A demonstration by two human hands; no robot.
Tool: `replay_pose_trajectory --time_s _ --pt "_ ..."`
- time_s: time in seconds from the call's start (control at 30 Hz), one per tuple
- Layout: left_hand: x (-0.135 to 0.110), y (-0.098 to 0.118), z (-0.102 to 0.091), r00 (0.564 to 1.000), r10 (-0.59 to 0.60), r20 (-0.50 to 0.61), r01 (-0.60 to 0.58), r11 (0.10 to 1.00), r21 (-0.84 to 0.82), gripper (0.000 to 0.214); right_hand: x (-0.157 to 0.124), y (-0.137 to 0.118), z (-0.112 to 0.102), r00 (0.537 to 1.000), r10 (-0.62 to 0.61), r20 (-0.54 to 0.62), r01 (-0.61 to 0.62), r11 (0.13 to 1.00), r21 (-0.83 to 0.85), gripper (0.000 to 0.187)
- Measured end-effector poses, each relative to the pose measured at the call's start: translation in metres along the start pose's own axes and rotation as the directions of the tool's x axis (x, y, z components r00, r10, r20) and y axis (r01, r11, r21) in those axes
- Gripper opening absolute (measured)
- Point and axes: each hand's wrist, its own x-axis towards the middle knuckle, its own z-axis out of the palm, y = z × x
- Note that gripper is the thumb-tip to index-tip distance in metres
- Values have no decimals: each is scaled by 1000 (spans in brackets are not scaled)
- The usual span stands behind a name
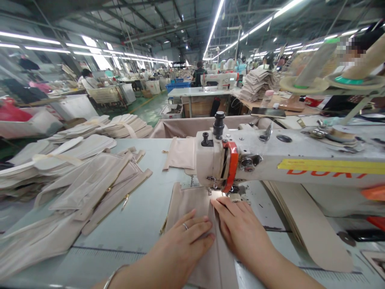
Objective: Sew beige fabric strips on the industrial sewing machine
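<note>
A beige fabric panel lies on the sewing machine bed, its upper edge by the lit needle area below the white sewing machine head. My left hand rests flat on this panel, fingers stretched out and a ring on one of them. Just right of it, my right hand presses on the panel's right edge with extended fingers, the tips close to the presser foot. A gold zipper pull shows at the panel's left edge. Behind the needle lies another zippered beige piece.
Zippered beige pieces are heaped on the table's left, beside tied stacks of cut panels. Long rounded panels lie under the machine arm. Thread cones stand at upper right. A fabric-lined bin sits behind; people work farther off.
</note>
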Motion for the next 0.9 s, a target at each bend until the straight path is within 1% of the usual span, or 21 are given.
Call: replay_pose_trajectory --time_s 0.13,0.2,0.3,0.4,0.5,0.67,0.73,0.9 --pt "6 -6 -4 1000 -10 20 8 997 80 39 0 0 -2 1000 2 30 -3 1000 19 44" --pt "8 -6 -8 1000 -5 14 3 994 106 37 -1 1 -2 999 5 42 -6 1000 23 44" --pt "7 1 -16 1000 -9 26 7 998 54 34 -1 1 -2 999 4 33 -4 1000 9 43" --pt "2 9 -19 998 22 59 -21 1000 -18 36 -1 0 -1 1000 6 15 -6 1000 3 44" --pt "-2 8 -13 999 45 21 -45 999 -23 31 0 0 0 1000 3 21 -3 1000 8 44" --pt "-2 -7 1 996 77 -43 -78 997 -23 33 -1 0 1 1000 4 12 -4 1000 2 44" --pt "0 -12 4 994 79 -69 -81 996 -30 34 -1 0 1 1000 3 11 -3 1000 7 44" --pt "6 -23 5 993 79 -88 -83 996 -33 34 -2 1 0 999 4 49 -4 1000 5 45"
